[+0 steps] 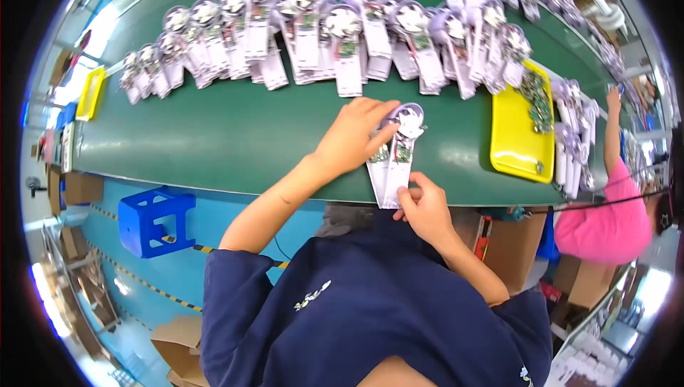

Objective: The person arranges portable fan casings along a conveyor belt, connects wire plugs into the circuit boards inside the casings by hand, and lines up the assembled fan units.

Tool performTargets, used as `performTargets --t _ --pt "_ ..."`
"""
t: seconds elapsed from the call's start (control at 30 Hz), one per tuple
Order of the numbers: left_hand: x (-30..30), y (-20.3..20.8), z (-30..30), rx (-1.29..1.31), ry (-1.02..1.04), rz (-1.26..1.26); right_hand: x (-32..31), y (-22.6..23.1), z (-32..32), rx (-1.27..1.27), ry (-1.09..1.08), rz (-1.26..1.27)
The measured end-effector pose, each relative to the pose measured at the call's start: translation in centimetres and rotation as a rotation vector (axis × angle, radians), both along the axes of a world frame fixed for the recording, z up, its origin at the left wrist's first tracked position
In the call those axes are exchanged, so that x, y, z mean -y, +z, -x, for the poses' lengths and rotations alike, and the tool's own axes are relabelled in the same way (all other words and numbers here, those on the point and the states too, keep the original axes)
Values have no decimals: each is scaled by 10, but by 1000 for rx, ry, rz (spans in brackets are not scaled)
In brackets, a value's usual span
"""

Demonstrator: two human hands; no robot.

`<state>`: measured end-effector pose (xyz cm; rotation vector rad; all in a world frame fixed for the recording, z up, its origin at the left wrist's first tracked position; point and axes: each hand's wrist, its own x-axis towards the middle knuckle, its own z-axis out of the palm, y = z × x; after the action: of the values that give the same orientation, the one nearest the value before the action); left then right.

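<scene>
Two opened handheld fan housings, white-lilac with bladed heads, lie close together at the near edge of the green table. The front fan housing (396, 177) shows white blades and a small green circuit board. The other fan housing (377, 168) is partly covered by it and by my fingers. My left hand (358, 136) curls over the head end, thumb and fingertips against the rim beside the blades. At the handle's lower end, my right hand (425, 207) pinches the front housing between thumb and fingers. Whether my left fingers also touch the rear housing is hidden.
Rows of similar fan housings (347, 49) lie across the far side of the green table (249, 134). A yellow tray (514, 141) with circuit boards stands right, beside more housings (570, 138). A person in pink (605, 220) works at far right. A blue stool (146, 225) stands left.
</scene>
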<state>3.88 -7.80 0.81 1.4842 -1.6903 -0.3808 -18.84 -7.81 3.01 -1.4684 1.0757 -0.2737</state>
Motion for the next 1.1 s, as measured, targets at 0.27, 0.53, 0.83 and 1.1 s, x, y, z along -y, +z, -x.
performTargets --t 0.27,0.53,0.83,1.1 --pt "-36 -7 25 -37 89 -10 15 -11 48 -62 -219 141" --pt "-35 -6 31 97 158 -168 39 -26 59 -39 -262 348" --pt "-9 1 21 66 53 -164 27 -35 52 135 -363 208" --pt "-19 0 18 19 149 -176 33 -39 64 179 -452 118"
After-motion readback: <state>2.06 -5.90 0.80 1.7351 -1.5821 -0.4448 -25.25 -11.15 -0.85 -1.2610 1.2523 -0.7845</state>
